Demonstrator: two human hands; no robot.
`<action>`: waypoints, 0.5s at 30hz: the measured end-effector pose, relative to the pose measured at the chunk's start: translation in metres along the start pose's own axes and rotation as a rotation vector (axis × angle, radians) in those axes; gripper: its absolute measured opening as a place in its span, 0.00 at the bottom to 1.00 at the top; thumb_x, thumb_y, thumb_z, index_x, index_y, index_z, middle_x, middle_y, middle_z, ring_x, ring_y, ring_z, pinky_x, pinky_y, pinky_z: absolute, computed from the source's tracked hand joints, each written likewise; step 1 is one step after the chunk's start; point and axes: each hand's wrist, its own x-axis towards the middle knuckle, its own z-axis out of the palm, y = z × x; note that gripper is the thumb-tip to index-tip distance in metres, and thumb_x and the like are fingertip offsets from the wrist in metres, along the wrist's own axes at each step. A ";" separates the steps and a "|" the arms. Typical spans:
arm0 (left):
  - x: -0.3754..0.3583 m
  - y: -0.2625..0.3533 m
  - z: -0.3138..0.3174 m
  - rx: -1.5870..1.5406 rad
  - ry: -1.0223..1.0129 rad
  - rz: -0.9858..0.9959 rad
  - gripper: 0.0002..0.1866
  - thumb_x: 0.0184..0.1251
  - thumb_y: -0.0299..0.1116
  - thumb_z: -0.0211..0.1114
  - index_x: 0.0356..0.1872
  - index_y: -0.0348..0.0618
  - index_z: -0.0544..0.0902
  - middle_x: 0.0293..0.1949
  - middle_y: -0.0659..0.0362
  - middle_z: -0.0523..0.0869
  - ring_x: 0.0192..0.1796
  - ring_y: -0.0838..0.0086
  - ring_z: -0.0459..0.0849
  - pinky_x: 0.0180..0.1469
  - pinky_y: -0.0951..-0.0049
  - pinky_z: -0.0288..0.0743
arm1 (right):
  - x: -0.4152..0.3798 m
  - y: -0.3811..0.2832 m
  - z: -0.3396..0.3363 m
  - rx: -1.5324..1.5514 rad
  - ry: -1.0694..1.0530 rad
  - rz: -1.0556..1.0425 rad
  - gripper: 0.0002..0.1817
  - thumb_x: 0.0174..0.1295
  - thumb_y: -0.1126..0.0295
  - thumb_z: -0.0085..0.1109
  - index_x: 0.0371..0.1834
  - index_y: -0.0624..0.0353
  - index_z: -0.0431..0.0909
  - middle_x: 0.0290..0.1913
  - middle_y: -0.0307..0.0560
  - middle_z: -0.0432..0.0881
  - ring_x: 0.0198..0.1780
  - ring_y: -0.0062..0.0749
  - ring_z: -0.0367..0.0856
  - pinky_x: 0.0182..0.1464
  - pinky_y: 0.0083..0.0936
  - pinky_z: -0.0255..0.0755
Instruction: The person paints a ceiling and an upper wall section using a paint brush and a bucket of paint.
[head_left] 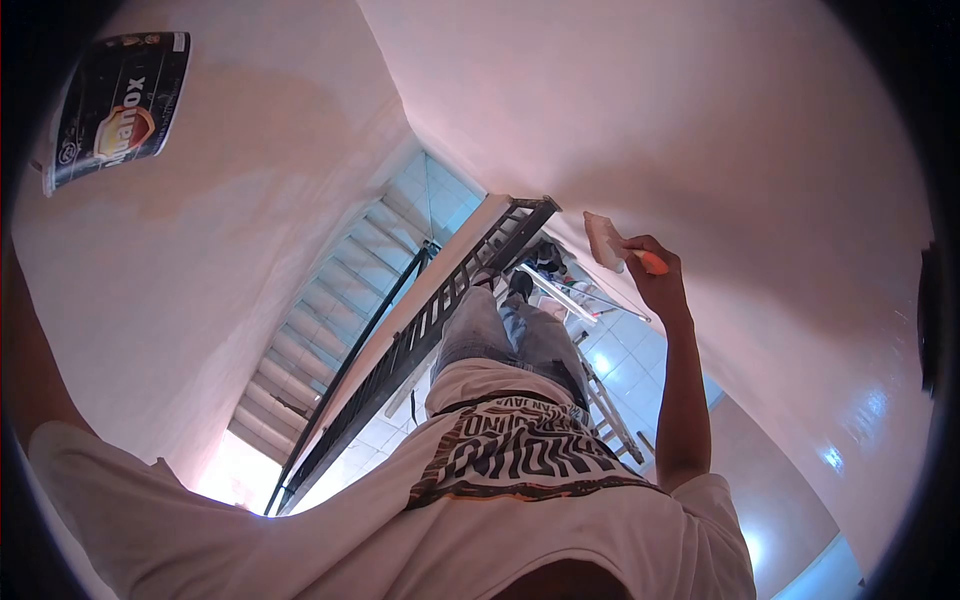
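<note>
My right hand [655, 278] is closed around the orange handle of a wide paintbrush [604, 242]. The brush's pale bristles point up and left, close to the pinkish wall [740, 200]. At the upper left is a black paint bucket [125, 105] with a shield logo, tilted in this view. My left arm [40, 350] reaches up along the left edge toward the bucket, and its hand lies outside the visible picture.
Below me, a black metal railing [400, 350] runs diagonally beside my legs. Stairs [310, 325] descend on the left. A ladder [607, 405] and assorted items stand on the tiled floor [635, 350] at right. Walls rise on both sides.
</note>
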 end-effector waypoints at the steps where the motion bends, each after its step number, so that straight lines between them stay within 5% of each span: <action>1: -0.001 0.003 -0.002 0.002 -0.007 0.001 0.73 0.42 0.79 0.63 0.79 0.37 0.41 0.73 0.17 0.36 0.77 0.23 0.34 0.67 0.18 0.37 | -0.002 0.001 0.000 -0.004 0.011 0.000 0.09 0.65 0.67 0.64 0.45 0.58 0.83 0.36 0.47 0.87 0.37 0.31 0.85 0.44 0.28 0.77; 7: 0.001 0.003 0.001 0.013 -0.019 -0.026 0.73 0.41 0.76 0.66 0.79 0.38 0.40 0.74 0.18 0.35 0.77 0.22 0.33 0.67 0.18 0.37 | -0.009 -0.001 -0.001 -0.049 -0.043 0.080 0.07 0.66 0.73 0.63 0.45 0.60 0.82 0.38 0.44 0.87 0.40 0.26 0.83 0.47 0.25 0.76; 8: 0.001 0.002 0.003 0.012 -0.021 -0.026 0.73 0.41 0.77 0.66 0.79 0.37 0.39 0.74 0.18 0.34 0.77 0.23 0.33 0.67 0.18 0.37 | -0.009 0.003 0.001 -0.045 -0.014 0.051 0.09 0.64 0.68 0.65 0.45 0.57 0.83 0.38 0.49 0.88 0.39 0.36 0.87 0.45 0.30 0.78; 15: 0.000 0.007 0.004 0.014 -0.078 -0.032 0.71 0.48 0.80 0.57 0.79 0.35 0.38 0.74 0.18 0.34 0.77 0.23 0.33 0.68 0.20 0.35 | -0.006 -0.002 -0.002 -0.050 0.018 0.058 0.08 0.64 0.69 0.65 0.44 0.58 0.82 0.36 0.49 0.87 0.37 0.33 0.86 0.44 0.30 0.77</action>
